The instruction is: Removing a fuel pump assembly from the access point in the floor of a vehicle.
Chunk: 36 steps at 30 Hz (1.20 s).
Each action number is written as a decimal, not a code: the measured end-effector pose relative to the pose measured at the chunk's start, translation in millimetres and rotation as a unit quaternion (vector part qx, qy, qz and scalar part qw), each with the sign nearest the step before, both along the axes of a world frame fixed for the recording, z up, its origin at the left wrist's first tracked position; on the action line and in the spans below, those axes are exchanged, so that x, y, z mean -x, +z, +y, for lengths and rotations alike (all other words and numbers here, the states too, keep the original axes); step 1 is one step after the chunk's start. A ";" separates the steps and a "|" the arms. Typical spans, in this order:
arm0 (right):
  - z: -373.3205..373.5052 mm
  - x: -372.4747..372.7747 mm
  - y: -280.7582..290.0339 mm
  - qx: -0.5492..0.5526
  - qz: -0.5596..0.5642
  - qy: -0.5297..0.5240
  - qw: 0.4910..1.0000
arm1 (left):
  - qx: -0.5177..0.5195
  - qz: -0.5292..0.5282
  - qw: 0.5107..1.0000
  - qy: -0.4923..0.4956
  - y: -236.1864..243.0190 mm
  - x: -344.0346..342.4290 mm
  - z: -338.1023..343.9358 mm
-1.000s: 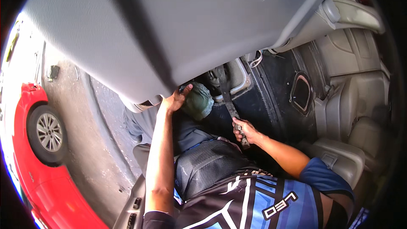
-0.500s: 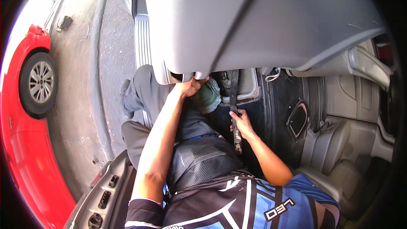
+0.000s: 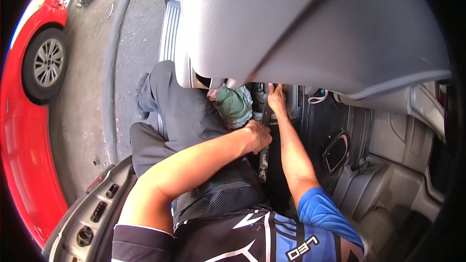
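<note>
Beneath the grey seat [image 3: 310, 24], a long dark metal bar [image 3: 264, 162] lies lengthwise over an opening in the floor [image 3: 291, 104]. My left hand [image 3: 257, 137] grips the bar around its middle, fingers curled. Farther up, my right hand [image 3: 276, 99] is on the bar's upper part near the seat's lower edge, fingertips partly around it. A crumpled green padded cloth [image 3: 230, 106] sits just left of the bar, between my leg and the opening. The bar's far end is hidden.
My legs [image 3: 172, 102] bend at the left beside the ribbed sill [image 3: 170, 29]. Outside are grey pavement [image 3: 87, 131] and a red car [image 3: 24, 150]. Grey interior trim [image 3: 398, 136] and a white loop [image 3: 318, 99] are at the right. A door edge [image 3: 97, 208] runs at lower left.
My left hand has left the green cloth and moved down and right onto the bar. My right hand has moved up along the bar. The seat appears shifted in view.
</note>
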State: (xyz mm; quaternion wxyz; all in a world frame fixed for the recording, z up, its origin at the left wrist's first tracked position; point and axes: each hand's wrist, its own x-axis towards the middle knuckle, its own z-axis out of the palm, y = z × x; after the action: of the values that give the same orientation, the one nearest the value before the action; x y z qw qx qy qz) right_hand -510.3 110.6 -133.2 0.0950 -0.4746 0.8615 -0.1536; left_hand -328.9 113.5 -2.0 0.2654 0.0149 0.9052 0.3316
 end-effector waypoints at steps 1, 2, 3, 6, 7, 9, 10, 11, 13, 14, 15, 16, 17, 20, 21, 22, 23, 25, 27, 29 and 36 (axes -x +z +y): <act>-3.2 2.9 -7.2 0.042 -0.114 -0.024 0.992 | 0.031 0.009 0.998 -0.054 -3.0 3.4 7.0; -6.3 5.1 -13.1 0.054 -0.245 -0.099 0.963 | 0.027 0.006 0.999 -0.046 -6.8 5.0 15.8; -9.1 6.3 -17.4 0.058 -0.359 -0.203 0.909 | 0.093 0.060 0.990 -0.091 -11.6 6.9 24.2; -9.3 12.4 -20.5 0.091 -0.486 -0.226 0.839 | 0.179 0.091 0.964 -0.176 -37.9 20.5 38.4; -8.8 15.2 -20.6 0.103 -0.522 -0.229 0.815 | 0.154 0.095 0.964 -0.193 -49.3 25.7 41.5; -9.8 19.8 -23.1 0.119 -0.558 -0.214 0.793 | 0.065 0.085 0.994 -0.032 -69.9 29.7 51.5; -10.6 23.2 -25.1 0.091 -0.565 -0.237 0.785 | 0.084 0.107 0.990 -0.028 -78.2 32.6 53.9; -11.1 25.7 -28.1 0.104 -0.577 -0.211 0.782 | 0.079 0.091 0.992 -0.044 -85.1 35.0 55.3; -13.9 30.5 -35.0 0.071 -0.574 -0.240 0.779 | 0.023 0.050 0.998 0.008 -92.8 36.6 57.6; -14.3 32.8 -37.9 0.077 -0.586 -0.211 0.779 | 0.043 0.066 0.997 0.014 -94.4 36.6 58.2; -14.7 34.6 -40.1 0.078 -0.596 -0.218 0.769 | 0.033 0.087 0.996 -0.018 -96.9 36.0 54.4; -15.3 35.7 -42.0 0.064 -0.597 -0.253 0.758 | 0.022 0.103 0.993 -0.048 -98.1 34.7 51.9; -16.9 36.6 -43.0 0.055 -0.602 -0.254 0.755 | 0.021 0.105 0.993 -0.048 -98.1 33.8 51.4; -20.5 36.5 -43.4 0.056 -0.607 -0.255 0.751 | 0.086 0.206 0.967 -0.124 -97.5 34.0 51.3; -20.7 36.3 -42.5 0.060 -0.631 -0.238 0.736 | 0.081 0.195 0.974 -0.080 -96.4 34.6 52.8; -22.3 34.8 -42.4 0.055 -0.643 -0.235 0.727 | 0.065 0.172 0.982 -0.045 -94.2 34.4 54.4; -21.2 34.5 -41.4 0.061 -0.631 -0.233 0.738 | 0.071 0.168 0.983 -0.035 -91.8 34.5 54.9; -20.6 33.6 -41.0 0.061 -0.613 -0.266 0.741 | 0.072 0.155 0.984 -0.050 -82.4 33.8 53.6; -19.8 32.9 -41.2 0.081 -0.621 -0.232 0.745 | 0.079 0.138 0.985 -0.067 -69.5 29.1 45.4; -19.0 32.4 -42.0 0.087 -0.628 -0.221 0.741 | -0.001 0.102 0.979 -0.176 -54.0 20.0 37.5; -21.6 33.3 -44.4 0.119 -0.655 -0.161 0.729 | -0.130 0.068 0.977 -0.154 -34.0 4.3 14.7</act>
State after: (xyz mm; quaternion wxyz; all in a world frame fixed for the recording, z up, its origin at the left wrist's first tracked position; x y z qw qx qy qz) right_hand -543.6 88.9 -177.6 0.5523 -0.1182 0.6238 -0.5403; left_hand -333.2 128.2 -36.0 0.2467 0.2115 0.8571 0.3997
